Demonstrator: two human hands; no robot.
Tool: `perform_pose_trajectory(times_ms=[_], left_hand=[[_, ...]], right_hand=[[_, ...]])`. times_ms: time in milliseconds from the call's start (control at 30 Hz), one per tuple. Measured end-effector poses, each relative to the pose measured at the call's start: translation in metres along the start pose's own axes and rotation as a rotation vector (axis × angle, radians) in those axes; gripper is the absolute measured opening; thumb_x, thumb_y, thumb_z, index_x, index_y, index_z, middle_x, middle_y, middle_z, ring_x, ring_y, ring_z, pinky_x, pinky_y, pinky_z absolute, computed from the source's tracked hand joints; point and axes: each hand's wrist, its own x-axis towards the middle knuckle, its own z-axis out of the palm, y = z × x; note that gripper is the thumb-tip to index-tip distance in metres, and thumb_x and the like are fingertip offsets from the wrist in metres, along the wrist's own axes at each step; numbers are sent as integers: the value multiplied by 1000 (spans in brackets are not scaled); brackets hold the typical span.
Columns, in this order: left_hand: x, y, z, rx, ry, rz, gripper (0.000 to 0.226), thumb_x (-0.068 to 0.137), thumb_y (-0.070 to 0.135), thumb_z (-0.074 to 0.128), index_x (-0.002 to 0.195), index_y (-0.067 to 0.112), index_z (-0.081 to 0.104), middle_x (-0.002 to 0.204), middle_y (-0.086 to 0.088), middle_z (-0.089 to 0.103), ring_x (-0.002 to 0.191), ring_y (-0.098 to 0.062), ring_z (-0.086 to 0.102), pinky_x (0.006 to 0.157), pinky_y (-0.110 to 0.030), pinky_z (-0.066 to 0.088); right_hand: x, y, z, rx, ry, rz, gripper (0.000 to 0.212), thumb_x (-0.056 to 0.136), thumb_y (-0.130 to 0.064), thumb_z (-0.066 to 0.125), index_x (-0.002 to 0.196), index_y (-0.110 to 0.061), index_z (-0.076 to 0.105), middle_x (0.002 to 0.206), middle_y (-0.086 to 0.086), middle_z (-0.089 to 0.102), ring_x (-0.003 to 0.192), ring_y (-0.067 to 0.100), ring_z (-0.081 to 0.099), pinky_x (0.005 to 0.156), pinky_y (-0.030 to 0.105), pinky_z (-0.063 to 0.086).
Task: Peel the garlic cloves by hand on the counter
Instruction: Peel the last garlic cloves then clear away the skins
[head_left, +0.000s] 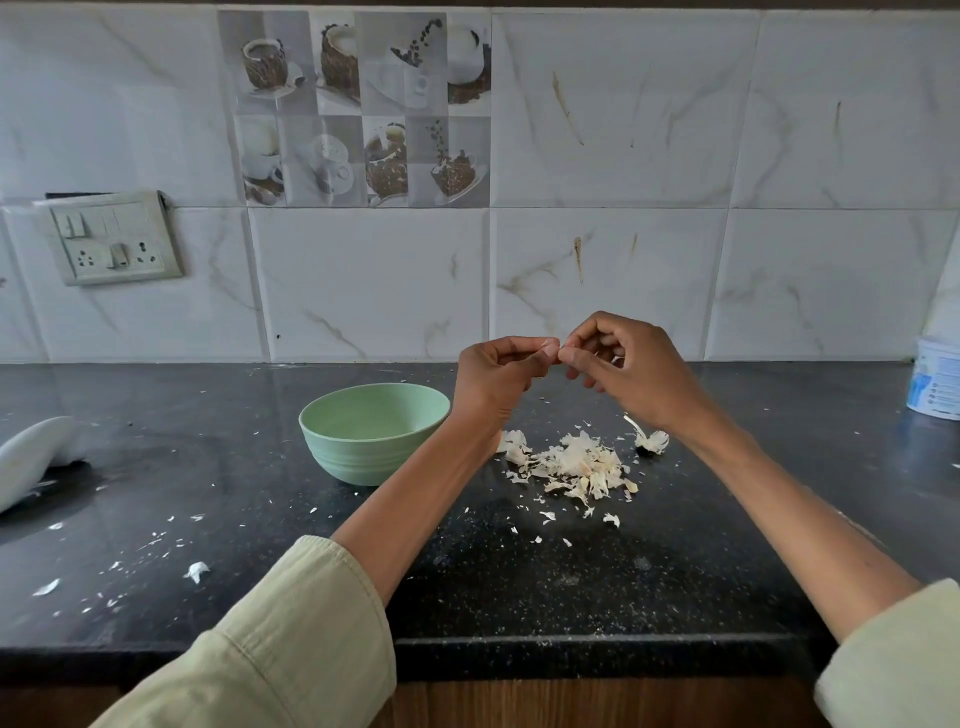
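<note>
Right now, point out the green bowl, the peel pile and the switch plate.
green bowl (363, 457), head view, outer front wall.
peel pile (582, 462), head view, heap's middle.
switch plate (111, 241), head view, plate's centre.

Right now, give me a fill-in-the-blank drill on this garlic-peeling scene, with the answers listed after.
1. The bowl on the counter is pale ____ in colour.
2. The heap of garlic skins lies to the ____ of the bowl.
3. The left hand and right hand meet at their ____ above the counter.
4. The switch panel is mounted on the ____ wall.

Answers: green; right; fingertips; tiled
</note>
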Motion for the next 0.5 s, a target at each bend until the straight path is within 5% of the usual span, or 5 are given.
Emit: perform_pose_trajectory(times_ms=[267, 500], left_hand=[[-6, 2, 3, 116, -29, 126, 21, 92, 30, 82, 99, 11, 80, 89, -9, 81, 79, -12, 72, 75, -24, 55], [-3, 0, 2, 182, 24, 204, 15, 94, 21, 80, 93, 6, 80, 79, -9, 79, 73, -12, 72, 69, -20, 54]], right_hand=[[2, 4, -4, 95, 57, -33, 16, 91, -24, 82, 96, -10, 77, 82, 0, 80, 76, 15, 77, 71, 29, 64], [3, 4, -1, 185, 11, -33, 19, 88, -20, 86, 95, -5, 77, 83, 5, 80, 78, 25, 78, 74, 34, 65]])
